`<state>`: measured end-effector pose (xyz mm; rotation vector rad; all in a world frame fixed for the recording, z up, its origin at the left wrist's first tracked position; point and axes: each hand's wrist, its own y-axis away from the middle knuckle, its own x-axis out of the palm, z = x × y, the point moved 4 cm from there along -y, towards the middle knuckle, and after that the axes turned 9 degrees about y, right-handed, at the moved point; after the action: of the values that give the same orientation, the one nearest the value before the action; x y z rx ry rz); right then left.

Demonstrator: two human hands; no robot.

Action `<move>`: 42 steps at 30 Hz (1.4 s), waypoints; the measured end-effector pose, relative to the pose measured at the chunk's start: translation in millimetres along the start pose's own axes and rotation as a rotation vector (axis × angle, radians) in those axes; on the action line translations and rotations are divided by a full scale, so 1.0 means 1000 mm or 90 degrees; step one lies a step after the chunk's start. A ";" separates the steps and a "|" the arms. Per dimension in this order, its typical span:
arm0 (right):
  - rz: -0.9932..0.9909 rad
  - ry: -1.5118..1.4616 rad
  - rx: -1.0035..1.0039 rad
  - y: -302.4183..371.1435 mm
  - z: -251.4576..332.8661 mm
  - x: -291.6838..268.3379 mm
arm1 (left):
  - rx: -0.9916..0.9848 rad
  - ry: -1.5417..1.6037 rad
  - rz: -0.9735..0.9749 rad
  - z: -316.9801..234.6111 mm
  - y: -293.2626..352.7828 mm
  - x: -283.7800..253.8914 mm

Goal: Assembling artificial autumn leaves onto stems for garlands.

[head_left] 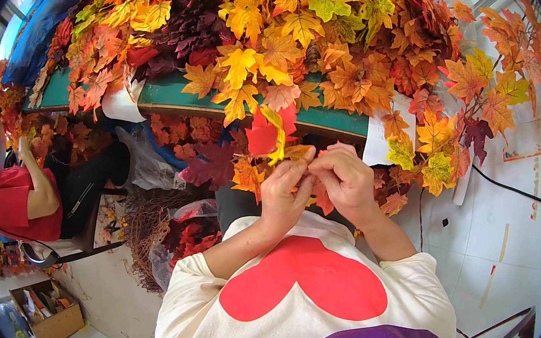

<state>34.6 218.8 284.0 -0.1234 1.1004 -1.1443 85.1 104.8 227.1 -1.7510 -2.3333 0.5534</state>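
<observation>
My left hand (281, 189) and my right hand (346, 179) meet in front of my chest, thumbs and fingers pinched together. Between them they grip an artificial maple leaf garland; the fingers hide its stem at the pinch. Beyond my left hand stand a red leaf (265, 131) and a curled yellow leaf (277, 135). A dark purple-red leaf (211, 166) and an orange leaf (247, 175) spread to its left. On the right side, more leaves (436, 133) in orange, yellow and red lie past my right hand.
A green-topped table (172, 92) ahead bears a heap of artificial leaves (306, 11). At the left sits a person in a red top (11, 205). Brown twigs (142, 240) and plastic bags lie below. A cardboard box (58, 323) stands lower left; a black cable (527, 195) crosses the right floor.
</observation>
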 end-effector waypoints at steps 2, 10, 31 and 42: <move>0.040 -0.042 0.062 -0.006 -0.005 0.003 | -0.068 0.096 -0.009 -0.001 -0.005 0.001; 0.152 0.031 -0.110 -0.026 -0.007 0.002 | -0.361 0.401 0.050 0.008 0.002 -0.006; 0.112 -0.079 -0.165 -0.067 -0.015 0.053 | -0.484 0.846 -0.194 0.016 0.004 -0.040; 0.013 0.038 -0.142 -0.268 -0.025 0.143 | -0.486 0.849 -0.209 0.022 -0.004 -0.045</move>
<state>-163.9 -6.1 337.2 -0.2530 1.2783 -1.0107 86.9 56.8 212.0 -1.1375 -1.6841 -1.2990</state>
